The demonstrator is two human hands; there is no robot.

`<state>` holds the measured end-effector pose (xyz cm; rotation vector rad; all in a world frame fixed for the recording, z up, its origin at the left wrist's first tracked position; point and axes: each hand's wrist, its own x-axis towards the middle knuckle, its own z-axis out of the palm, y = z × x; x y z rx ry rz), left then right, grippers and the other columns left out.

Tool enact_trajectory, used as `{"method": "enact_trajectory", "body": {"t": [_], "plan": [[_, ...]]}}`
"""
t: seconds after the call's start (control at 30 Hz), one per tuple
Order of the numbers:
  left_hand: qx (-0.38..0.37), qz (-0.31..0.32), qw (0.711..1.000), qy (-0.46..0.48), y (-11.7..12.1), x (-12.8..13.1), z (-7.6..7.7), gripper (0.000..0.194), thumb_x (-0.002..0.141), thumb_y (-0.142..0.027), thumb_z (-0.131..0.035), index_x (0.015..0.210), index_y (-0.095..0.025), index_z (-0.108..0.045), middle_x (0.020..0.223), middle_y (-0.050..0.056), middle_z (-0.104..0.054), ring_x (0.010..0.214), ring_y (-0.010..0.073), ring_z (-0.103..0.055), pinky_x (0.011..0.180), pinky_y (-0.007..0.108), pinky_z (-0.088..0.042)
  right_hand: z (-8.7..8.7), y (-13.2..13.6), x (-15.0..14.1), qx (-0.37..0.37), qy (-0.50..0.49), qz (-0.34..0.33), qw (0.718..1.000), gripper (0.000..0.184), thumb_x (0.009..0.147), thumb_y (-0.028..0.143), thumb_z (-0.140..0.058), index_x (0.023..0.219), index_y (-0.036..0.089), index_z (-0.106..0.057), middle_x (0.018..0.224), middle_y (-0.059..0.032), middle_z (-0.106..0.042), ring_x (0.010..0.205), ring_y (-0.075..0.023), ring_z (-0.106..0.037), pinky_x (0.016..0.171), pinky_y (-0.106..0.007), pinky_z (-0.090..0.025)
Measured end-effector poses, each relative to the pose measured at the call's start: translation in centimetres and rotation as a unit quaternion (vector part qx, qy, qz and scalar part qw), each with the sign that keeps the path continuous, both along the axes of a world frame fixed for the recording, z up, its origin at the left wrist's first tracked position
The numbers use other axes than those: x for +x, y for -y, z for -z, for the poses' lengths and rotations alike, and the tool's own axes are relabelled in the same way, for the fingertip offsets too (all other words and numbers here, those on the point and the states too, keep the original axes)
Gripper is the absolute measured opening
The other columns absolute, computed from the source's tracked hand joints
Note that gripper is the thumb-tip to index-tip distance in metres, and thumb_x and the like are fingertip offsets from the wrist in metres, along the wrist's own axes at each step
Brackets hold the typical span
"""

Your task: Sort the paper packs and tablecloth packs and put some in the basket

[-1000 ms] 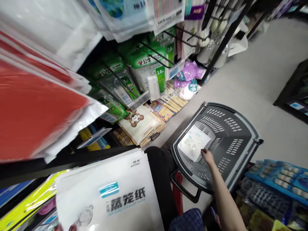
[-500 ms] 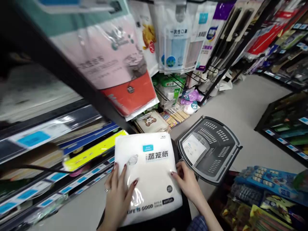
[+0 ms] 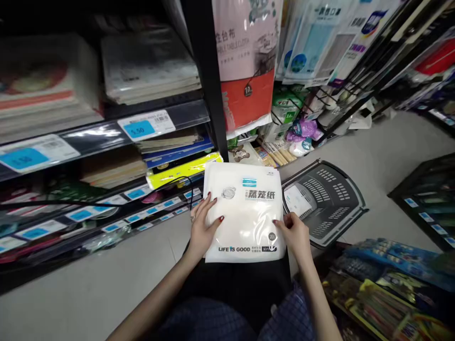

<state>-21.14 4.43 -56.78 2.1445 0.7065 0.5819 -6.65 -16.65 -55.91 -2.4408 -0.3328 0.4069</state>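
A white plastic pack of steamer paper [image 3: 245, 218] rests over my lap, its printed face turned up. At its left edge, my left hand [image 3: 202, 229] grips it with the thumb on top and the other fingers along the side. My right hand [image 3: 295, 234] pinches the right edge, thumb on the face and fingers partly hidden beneath. Behind the pack's right side, a dark grey shopping basket [image 3: 327, 201] stands on the floor with a white package [image 3: 297, 200] inside.
Shelves with price labels [image 3: 146, 125] run along the left, holding stacked packs [image 3: 149, 64]. A black post [image 3: 206, 66] rises beside a hanging tablecloth pack [image 3: 245, 71]. Face mask packs [image 3: 316, 45] hang further right. Snack bags [image 3: 391, 284] lie at the lower right.
The view has swung left and drawn back, showing more shelf and my forearms. My left hand has shifted from lying over the pack's face to holding its left edge.
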Motion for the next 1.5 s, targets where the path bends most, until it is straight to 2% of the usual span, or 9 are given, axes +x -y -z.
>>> {"method": "enact_trajectory", "body": {"t": [0.23, 0.43, 0.87, 1.0, 1.1, 1.2, 1.3, 1.4, 1.5], "plan": [[-0.034, -0.054, 0.998, -0.016, -0.5, -0.5, 0.2, 0.042, 0.073, -0.029, -0.057, 0.115, -0.026, -0.049, 0.105, 0.005, -0.051, 0.104, 0.0215, -0.042, 0.092, 0.038, -0.031, 0.5, 0.2, 0.2, 0.052, -0.064, 0.002, 0.997, 0.027, 0.067, 0.044, -0.057, 0.067, 0.018, -0.049, 0.057, 0.0024, -0.048, 0.053, -0.0121, -0.042, 0.051, -0.022, -0.03], [0.001, -0.029, 0.998, -0.056, -0.1, -0.2, 0.0, 0.034, 0.077, -0.029, -0.053, 0.111, -0.027, -0.053, 0.102, 0.004, -0.047, 0.102, 0.0217, -0.042, 0.091, 0.038, -0.029, 1.7, 1.5, 0.8, 0.12, -0.109, -0.031, 0.986, 0.034, 0.07, 0.047, -0.054, 0.058, 0.018, -0.04, 0.051, 0.0054, -0.032, 0.049, -0.0092, -0.03, 0.046, -0.022, -0.023], [0.012, -0.018, 0.998, -0.059, 0.1, -0.4, 0.0, 0.029, 0.079, -0.029, -0.05, 0.107, -0.027, -0.055, 0.1, 0.004, -0.046, 0.103, 0.0206, -0.041, 0.092, 0.037, -0.029, 2.3, 1.1, 0.5, 0.134, -0.113, -0.02, 0.984, 0.035, 0.066, 0.049, -0.056, 0.059, 0.018, -0.042, 0.051, 0.0049, -0.037, 0.049, -0.0092, -0.031, 0.046, -0.022, -0.022], [0.056, -0.018, 0.995, -0.08, 0.5, -0.3, -0.8, 0.029, 0.079, -0.027, -0.049, 0.107, -0.027, -0.056, 0.109, 0.007, -0.044, 0.109, 0.024, -0.036, 0.093, 0.042, -0.027, 0.6, 1.0, 0.3, 0.18, -0.121, -0.006, 0.976, 0.033, 0.065, 0.045, -0.06, 0.059, 0.018, -0.042, 0.051, 0.0053, -0.036, 0.048, -0.0087, -0.031, 0.046, -0.021, -0.023], [0.095, 0.017, 0.989, -0.111, 1.4, -0.3, -2.7, 0.03, 0.079, -0.022, -0.047, 0.107, -0.029, -0.058, 0.132, 0.007, -0.032, 0.119, 0.0312, -0.022, 0.095, 0.052, -0.019, -3.4, 1.4, -0.6, 0.254, -0.149, 0.019, 0.955, 0.026, 0.069, 0.038, -0.059, 0.065, 0.018, -0.043, 0.056, 0.0043, -0.041, 0.051, -0.0094, -0.037, 0.047, -0.021, -0.028], [-0.029, 0.173, 0.979, -0.1, 2.7, -0.1, -5.7, 0.036, 0.083, -0.023, -0.041, 0.116, -0.033, -0.051, 0.134, 0.002, -0.036, 0.119, 0.0274, -0.026, 0.097, 0.051, -0.019, -9.4, 1.4, -2.2, 0.301, -0.145, 0.015, 0.942, 0.021, 0.072, 0.033, -0.058, 0.067, 0.019, -0.043, 0.059, 0.0038, -0.044, 0.051, -0.0093, -0.04, 0.047, -0.02, -0.031], [-0.339, 0.315, 0.886, -0.009, 4.5, 0.1, -8.3, 0.043, 0.084, -0.04, -0.036, 0.126, -0.03, -0.039, 0.134, 0.003, -0.037, 0.122, 0.0238, -0.03, 0.1, 0.045, -0.02, -14.6, -0.4, -4.3, 0.268, -0.085, -0.074, 0.957, 0.018, 0.075, 0.029, -0.054, 0.064, 0.019, -0.044, 0.057, 0.0036, -0.042, 0.052, -0.0094, -0.04, 0.049, -0.02, -0.031], [-0.631, 0.242, 0.727, 0.121, 5.8, 0.0, -9.3, 0.067, 0.075, -0.064, -0.03, 0.124, -0.022, -0.043, 0.128, 0.009, -0.045, 0.117, 0.0271, -0.04, 0.096, 0.042, -0.031, -15.7, -4.1, -6.2, 0.175, -0.06, -0.234, 0.954, 0.009, 0.077, 0.021, -0.047, 0.069, 0.019, -0.047, 0.059, 0.0027, -0.047, 0.055, -0.0104, -0.044, 0.053, -0.021, -0.033], [-0.698, 0.05, 0.703, 0.126, 5.2, 0.1, -8.3, 0.058, 0.068, -0.058, -0.051, 0.108, -0.017, -0.056, 0.104, 0.01, -0.062, 0.102, 0.0265, -0.053, 0.089, 0.037, -0.039, -13.1, -7.5, -7.2, 0.109, -0.063, -0.317, 0.94, 0.006, 0.078, 0.019, -0.044, 0.077, 0.019, -0.05, 0.067, 0.0002, -0.056, 0.06, -0.0125, -0.05, 0.057, -0.023, -0.035]]}}
